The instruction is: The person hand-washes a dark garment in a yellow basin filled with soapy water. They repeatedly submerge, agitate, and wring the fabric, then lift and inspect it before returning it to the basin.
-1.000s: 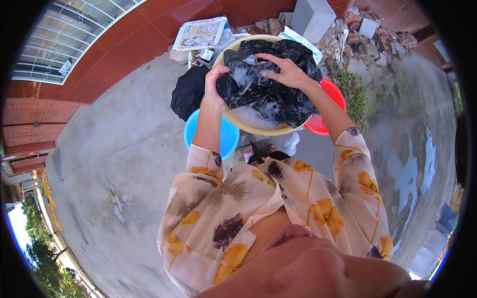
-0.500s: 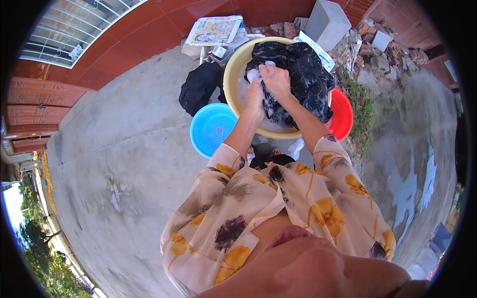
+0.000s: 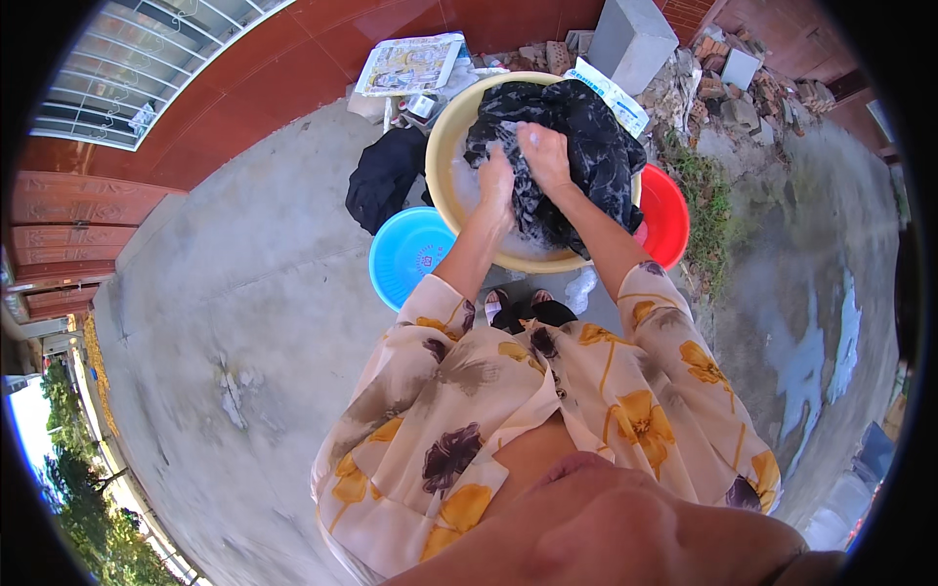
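A large cream basin [image 3: 442,161] in front of me holds soapy water and a wet black garment [image 3: 598,146] streaked with suds. My left hand [image 3: 496,178] is closed on the garment's left side, with white foam about its fingers. Just to its right, my right hand [image 3: 543,154] is curled closed around another part of the same cloth. The hands are a little apart, and the fingertips are partly hidden by foam and fabric.
A blue basin [image 3: 405,256] stands to the near left and a red basin [image 3: 666,217] to the right. Dark cloth [image 3: 386,179] lies left of the cream basin. Behind are a white-and-blue packet [image 3: 614,96], a grey block [image 3: 633,44] and brick rubble [image 3: 747,98].
My hands have moved slightly apart on the garment; the left is a little lower and the right a little higher. The whole scene has shifted slightly left.
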{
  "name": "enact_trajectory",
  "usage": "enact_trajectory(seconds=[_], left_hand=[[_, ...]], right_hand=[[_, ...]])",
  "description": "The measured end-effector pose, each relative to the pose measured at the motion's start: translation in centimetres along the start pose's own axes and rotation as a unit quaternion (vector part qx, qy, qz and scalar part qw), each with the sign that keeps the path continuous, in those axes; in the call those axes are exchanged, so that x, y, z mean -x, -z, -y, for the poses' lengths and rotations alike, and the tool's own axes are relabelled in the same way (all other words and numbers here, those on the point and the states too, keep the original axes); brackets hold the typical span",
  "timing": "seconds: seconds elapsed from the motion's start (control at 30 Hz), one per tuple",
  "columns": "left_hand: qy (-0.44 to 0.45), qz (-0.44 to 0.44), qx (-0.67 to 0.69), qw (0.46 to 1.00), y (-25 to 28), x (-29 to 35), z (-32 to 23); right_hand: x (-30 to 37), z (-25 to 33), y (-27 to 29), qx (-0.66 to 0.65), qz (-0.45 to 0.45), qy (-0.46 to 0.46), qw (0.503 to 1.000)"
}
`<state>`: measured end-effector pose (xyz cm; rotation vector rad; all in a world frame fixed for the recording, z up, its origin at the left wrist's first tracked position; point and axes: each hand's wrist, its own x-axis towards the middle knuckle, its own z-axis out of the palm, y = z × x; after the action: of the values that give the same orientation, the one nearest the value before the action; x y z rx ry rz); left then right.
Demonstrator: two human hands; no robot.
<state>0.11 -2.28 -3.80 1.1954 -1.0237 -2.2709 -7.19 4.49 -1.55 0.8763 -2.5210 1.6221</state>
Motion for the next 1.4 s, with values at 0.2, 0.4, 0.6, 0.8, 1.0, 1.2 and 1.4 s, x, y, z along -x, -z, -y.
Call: enact_trajectory(seconds=[0.2, 0.4, 0.6, 0.8, 1.0, 1.2, 1.4], left_hand=[[-0.032, 0.077, -0.022, 0.996, 1.4, -1.0, 0.0], [-0.008, 0.105, 0.003, 0.994, 2.9, -1.0, 0.1], [-0.118, 0.084, -0.108, 0.984, 5.4, -1.1, -2.4], [-0.100, 0.259, 0.039, 0.960, 8.9, 3.6, -11.2], [-0.175, 0.122, -0.401, 0.891, 9.3, 1.2, -10.5], [-0.311, 0.136, -0.718, 0.608, 3.2, 4.8, -9.2], [-0.290, 0.142, -0.136, 0.937, 4.0, 5.0, -12.7]], right_hand=[[2.9, 2.5, -0.9, -0.033, -0.013, 0.042, 0.998], [5.0, 4.7, -1.1, -0.011, 0.041, 0.103, 0.994], [-2.1, 0.5, 3.9, 0.046, 0.210, -0.099, 0.972], [0.5, 1.7, 8.5, 0.307, 0.385, 0.130, 0.861], [-0.2, 0.8, 4.2, 0.454, 0.402, 0.150, 0.781], [-1.3, 0.9, 6.4, 0.350, 0.195, 0.306, 0.864], [-5.5, 7.3, 15.1, 0.136, 0.098, 0.106, 0.980]])
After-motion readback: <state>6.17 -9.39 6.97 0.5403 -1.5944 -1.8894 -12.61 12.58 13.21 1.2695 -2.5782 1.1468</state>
